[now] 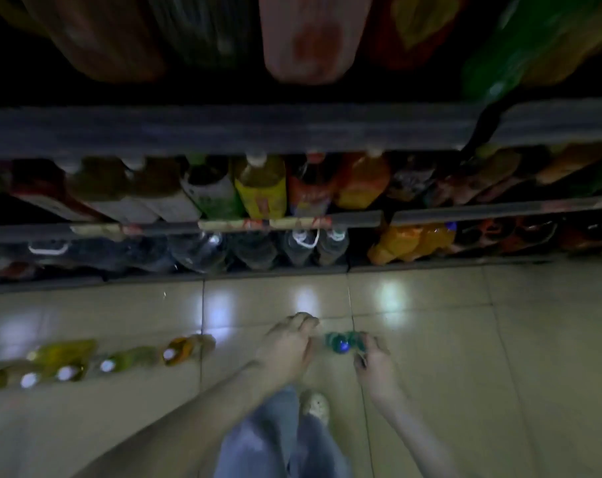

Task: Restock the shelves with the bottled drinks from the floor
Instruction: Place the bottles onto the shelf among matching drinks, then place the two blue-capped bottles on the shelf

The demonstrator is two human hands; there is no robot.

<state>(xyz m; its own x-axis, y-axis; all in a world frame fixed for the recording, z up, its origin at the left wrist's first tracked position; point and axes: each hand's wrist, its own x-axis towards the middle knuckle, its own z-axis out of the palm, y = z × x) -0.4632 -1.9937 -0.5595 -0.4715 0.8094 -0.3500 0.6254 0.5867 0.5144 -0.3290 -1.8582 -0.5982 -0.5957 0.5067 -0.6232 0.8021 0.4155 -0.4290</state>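
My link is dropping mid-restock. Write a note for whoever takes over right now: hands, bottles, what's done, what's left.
Left hand: down beside the green bottle; the blur hides whether it grips.
Right hand: fingers curled round the green bottle's other side.
Yellow bottles: a row with white caps on the floor, to the left.
Shelves: already hold many drinks.
Done: nothing this view can confirm.
Left: shelve the green bottle, then the yellow row.
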